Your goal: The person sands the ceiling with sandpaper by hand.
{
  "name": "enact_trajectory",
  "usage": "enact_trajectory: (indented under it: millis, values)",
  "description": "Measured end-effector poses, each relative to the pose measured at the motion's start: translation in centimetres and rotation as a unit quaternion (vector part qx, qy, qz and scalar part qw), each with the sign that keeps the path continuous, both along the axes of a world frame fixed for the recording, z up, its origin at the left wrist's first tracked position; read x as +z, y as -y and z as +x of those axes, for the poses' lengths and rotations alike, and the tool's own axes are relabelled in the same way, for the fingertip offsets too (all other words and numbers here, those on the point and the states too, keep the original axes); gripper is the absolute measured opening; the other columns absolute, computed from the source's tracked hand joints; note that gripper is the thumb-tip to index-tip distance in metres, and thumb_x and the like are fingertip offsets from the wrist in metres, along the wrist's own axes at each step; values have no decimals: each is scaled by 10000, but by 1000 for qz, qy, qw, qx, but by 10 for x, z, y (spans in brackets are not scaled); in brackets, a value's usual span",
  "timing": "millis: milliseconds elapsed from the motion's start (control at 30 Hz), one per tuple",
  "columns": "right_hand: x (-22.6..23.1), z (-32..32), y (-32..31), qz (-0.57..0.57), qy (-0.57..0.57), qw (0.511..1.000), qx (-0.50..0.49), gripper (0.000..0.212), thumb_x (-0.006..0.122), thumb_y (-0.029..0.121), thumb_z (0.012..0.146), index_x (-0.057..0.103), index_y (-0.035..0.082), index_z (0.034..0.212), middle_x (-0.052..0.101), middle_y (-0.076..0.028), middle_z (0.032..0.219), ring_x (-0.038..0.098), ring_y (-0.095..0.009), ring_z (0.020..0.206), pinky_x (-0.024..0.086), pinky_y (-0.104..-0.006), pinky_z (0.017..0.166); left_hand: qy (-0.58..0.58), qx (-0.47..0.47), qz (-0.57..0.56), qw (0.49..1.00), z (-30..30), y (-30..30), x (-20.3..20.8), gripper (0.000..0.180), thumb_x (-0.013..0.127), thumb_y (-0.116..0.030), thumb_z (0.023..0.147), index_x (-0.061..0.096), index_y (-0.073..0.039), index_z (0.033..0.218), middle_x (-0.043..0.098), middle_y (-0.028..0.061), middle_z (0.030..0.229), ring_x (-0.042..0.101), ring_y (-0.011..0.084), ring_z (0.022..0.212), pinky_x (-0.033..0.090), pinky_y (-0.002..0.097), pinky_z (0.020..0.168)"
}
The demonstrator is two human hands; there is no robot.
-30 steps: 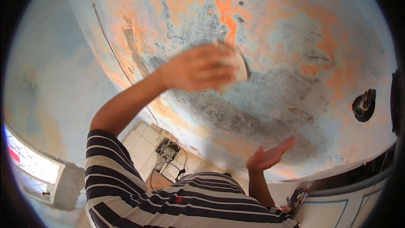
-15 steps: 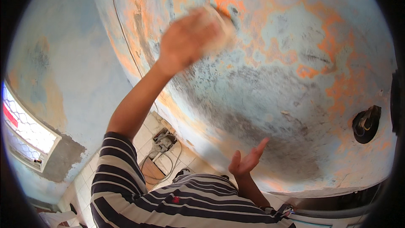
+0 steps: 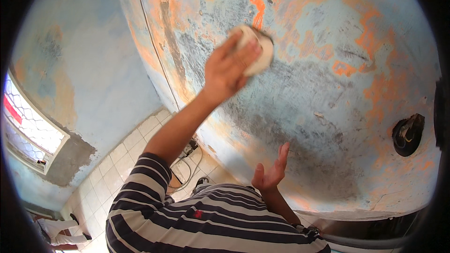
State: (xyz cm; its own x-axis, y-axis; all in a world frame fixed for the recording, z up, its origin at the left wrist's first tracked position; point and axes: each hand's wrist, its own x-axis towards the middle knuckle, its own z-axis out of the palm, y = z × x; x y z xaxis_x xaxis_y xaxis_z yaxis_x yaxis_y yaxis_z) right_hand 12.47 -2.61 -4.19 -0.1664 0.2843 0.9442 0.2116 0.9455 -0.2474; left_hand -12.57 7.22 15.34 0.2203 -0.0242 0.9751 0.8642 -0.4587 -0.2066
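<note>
My left hand (image 3: 229, 61) presses a cream-backed piece of sandpaper (image 3: 260, 61) flat on the painted wall (image 3: 300, 93). Its fingers lie over the sheet, and a dark edge shows along the sheet's upper rim. The wall around it is pale blue, worn through in orange and grey-black patches. Lower down and to the right, my right hand (image 3: 269, 174) is held up with thumb and fingers apart and nothing in it. Whether that hand touches the wall, I cannot tell.
A black-rimmed hole (image 3: 408, 136) with wires opens in the wall at right. A thin cable (image 3: 152, 33) runs down near the corner. A grey cord (image 3: 191, 178) lies on the tiled floor. At lower left are a person's legs (image 3: 61, 232), below a window (image 3: 33, 131).
My left hand has slid the sandpaper to the right and down across the wall. The right hand has shifted slightly, its fingers more upright. More of the other person's legs shows.
</note>
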Motion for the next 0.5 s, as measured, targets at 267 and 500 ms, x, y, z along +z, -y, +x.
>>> enact_trajectory:
  millis: [267, 500]
  values:
    - [8, 8, 13, -146, -39, 988, -15, 774, 586, 215, 934, 296, -232, 1496, 417, -423, 1497, 437, -476, 1439, 354, -526, 1188, 158, 47, 11, 986, 10, 1, 16, 570, 738, 5, 721, 730, -141, 1271, 727, 57, 1295, 640, 409, 1236, 554, 425, 1014]
    - [4, 29, 19, -152, -59, 986, -28, 719, 587, 226, 961, 349, -182, 1504, 489, -357, 1467, 525, -469, 1364, 405, -526, 1136, 161, 19, -4, 987, 11, -12, -2, 610, 708, 28, 704, 717, -134, 1292, 706, 68, 1337, 617, 399, 1274, 510, 493, 1090]
